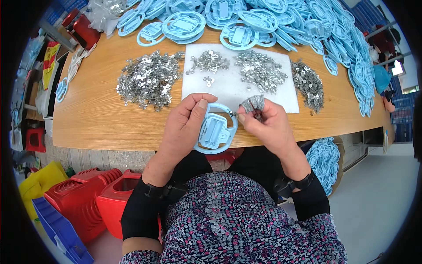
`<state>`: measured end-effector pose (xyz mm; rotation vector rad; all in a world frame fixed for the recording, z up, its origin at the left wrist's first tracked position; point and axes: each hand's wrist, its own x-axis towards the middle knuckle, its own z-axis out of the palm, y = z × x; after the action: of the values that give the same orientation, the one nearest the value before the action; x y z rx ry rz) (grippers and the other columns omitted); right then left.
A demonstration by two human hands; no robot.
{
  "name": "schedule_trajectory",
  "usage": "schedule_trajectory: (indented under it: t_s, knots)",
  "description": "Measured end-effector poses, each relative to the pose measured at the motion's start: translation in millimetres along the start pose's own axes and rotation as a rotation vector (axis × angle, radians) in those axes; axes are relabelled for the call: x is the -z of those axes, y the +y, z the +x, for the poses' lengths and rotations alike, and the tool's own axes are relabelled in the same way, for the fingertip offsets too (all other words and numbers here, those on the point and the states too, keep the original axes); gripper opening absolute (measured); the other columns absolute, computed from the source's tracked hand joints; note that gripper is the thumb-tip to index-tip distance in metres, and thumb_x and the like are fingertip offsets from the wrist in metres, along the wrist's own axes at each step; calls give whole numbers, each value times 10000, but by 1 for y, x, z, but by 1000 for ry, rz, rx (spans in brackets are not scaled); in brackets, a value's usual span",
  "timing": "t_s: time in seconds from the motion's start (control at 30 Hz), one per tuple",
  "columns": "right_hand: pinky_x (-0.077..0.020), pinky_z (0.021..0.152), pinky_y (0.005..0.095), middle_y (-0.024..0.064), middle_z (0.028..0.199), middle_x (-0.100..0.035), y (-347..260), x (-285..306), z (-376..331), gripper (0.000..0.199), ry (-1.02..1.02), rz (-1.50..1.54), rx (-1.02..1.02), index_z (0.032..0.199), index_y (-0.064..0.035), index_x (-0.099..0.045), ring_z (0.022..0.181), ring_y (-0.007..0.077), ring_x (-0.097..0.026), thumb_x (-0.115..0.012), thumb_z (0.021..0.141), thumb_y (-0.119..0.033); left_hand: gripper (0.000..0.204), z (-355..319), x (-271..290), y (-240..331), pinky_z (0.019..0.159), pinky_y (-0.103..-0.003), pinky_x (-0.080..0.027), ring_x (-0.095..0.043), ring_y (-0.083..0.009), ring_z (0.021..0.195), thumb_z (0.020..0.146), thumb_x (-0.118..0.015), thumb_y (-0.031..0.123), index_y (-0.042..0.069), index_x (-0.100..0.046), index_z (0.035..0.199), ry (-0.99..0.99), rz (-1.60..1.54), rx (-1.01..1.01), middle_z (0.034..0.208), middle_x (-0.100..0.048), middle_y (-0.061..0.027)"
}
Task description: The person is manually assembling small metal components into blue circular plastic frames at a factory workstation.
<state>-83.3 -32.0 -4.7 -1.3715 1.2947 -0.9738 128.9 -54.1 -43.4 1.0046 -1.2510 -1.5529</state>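
The left hand holds one round light blue plastic frame with a flat tab in its middle. The thumb lies across the top of the ring and the fingers wrap round its left side, so this grip is closed on the frame. The frame sits between the two hands, just over the near edge of the brown wooden worktop.

The right hand is touching the right rim of the frame with its fingertips. This grip is closed too, on a small bunch of shiny metal clips that pokes up out of the fist.

A white flat mat lies on the worktop just behind the hands. There are four piles of small silver metal clips: one big pile left of the mat, two piles on the mat, and one pile off its right edge. A few loose clips lie on the mat as well.

Far back is a big heap of light blue plastic frames, too many to count. Red plastic stools stand on the floor at the left.
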Motion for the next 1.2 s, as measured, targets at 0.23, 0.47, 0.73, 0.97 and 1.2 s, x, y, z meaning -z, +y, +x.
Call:
schedule_trajectory:
  t_s: [0.23, 0.47, 0.73, 0.97, 1.2]
  knots:
    - [-377, 567, 216, -44, 747, -526, 5, -23, 1, 110, 69, -66, 163, 944, -3, -698, 649, 25, -445, -726, 887, -93, 273, -1, 0, -2, 735, -203, -495, -594, -36, 840, 1076, -474, 194, -2, -620, 1197, 54, 50, -13, 969, -663, -11]
    - [-428, 536, 278, 57, 698, -556, 17, -24, 12, 124, 88, -313, 209, 872, 3, -674, 578, 107, -522, -739, 845, -99, 273, 5, -3, -2, 719, -206, -490, -585, -37, 830, 1070, -463, 172, -7, -632, 1189, 96, 132, 62, 957, -655, -9]
    - [-486, 577, 410, 134, 722, -578, 11, -19, 11, 192, 44, -623, 395, 733, -6, -577, 657, 322, -606, -741, 786, -92, 247, 9, 0, -8, 716, -216, -502, -605, -51, 823, 1007, -530, 122, -6, -635, 1189, 70, 204, 78, 950, -667, -25]
    - [-495, 637, 445, 161, 748, -580, 4, -15, 14, 156, -21, -710, 398, 772, 2, -576, 718, 376, -611, -701, 810, -83, 328, 7, -6, 6, 752, -241, -529, -637, -79, 871, 897, -676, 87, -12, -627, 1206, 66, 264, 140, 982, -690, -48]
    - [-484, 633, 459, 182, 772, -605, 5, -20, 11, 177, 29, -648, 348, 777, 13, -562, 733, 405, -612, -690, 840, -92, 327, 5, -9, 11, 750, -233, -532, -642, -80, 853, 922, -661, 104, -19, -621, 1223, 58, 286, 148, 1016, -695, -63]
